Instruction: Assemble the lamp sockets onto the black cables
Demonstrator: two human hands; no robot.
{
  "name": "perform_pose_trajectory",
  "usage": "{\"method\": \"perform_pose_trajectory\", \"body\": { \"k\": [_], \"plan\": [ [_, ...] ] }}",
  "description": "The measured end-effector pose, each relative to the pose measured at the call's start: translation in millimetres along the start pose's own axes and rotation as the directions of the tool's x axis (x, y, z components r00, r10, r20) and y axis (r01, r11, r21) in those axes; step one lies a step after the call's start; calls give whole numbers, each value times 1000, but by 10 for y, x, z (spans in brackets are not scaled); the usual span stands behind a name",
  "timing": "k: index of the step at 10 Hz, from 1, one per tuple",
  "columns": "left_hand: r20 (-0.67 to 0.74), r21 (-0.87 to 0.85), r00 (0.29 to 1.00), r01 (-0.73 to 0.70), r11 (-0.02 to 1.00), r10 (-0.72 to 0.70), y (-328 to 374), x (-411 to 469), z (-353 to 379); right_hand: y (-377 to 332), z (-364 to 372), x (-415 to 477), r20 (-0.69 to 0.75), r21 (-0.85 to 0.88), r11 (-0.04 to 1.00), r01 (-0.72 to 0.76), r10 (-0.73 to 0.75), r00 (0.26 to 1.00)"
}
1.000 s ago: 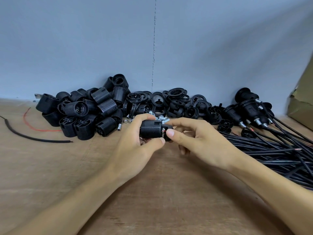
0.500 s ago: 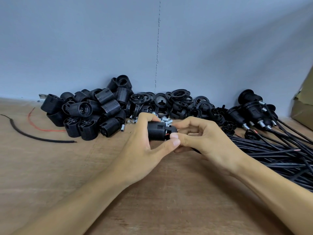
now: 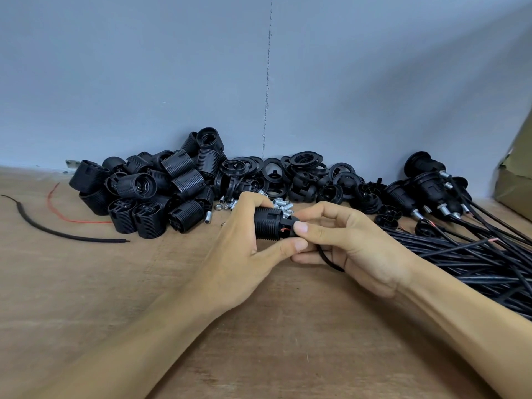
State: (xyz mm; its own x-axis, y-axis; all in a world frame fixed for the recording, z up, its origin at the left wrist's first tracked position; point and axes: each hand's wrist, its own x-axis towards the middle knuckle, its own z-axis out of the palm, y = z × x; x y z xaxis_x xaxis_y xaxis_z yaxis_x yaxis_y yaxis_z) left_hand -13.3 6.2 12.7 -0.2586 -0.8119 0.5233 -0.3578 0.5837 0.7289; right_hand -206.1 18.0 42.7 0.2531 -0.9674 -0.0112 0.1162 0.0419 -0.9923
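Wooden worktop (image 3: 115,298), black cables (image 3: 475,263) heaped at right, loose sockets (image 3: 149,197) piled at the back. Grips a ribbed socket (image 3: 266,224) in the curled left hand (image 3: 241,254) above the middle; pinches its cap (image 3: 290,224) with the right hand (image 3: 354,249), one cable (image 3: 328,260) looped beneath. Risks trapping the thin red wire (image 3: 285,230) in the seam if pressed shut now.

Sockets (image 3: 144,194) black, ribbed; cables (image 3: 475,254) black; loose wire (image 3: 66,214) red; counter (image 3: 115,283) brown wood; wall (image 3: 144,82) grey-blue.
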Motion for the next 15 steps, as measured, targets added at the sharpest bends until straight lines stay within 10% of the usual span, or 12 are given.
{"method": "perform_pose_trajectory", "body": {
  "k": [7,12,14,15],
  "plan": [
    [-2,123,997,-71,990,72,-76,-44,55,-3,65,-13,-63,2,1000,13,-13,998],
    [-128,-274,989,33,961,-70,95,-24,114,14,149,-13,-59,125,985,118,-111,992],
    [-142,-209,980,111,972,-142,-5,-12,169,56,141,19,-58,-49,996,71,-74,996],
    [-132,-172,974,159,972,-183,-31,4,200,-91,125,55,-176,-454,889,68,-165,971]
  ]
}}
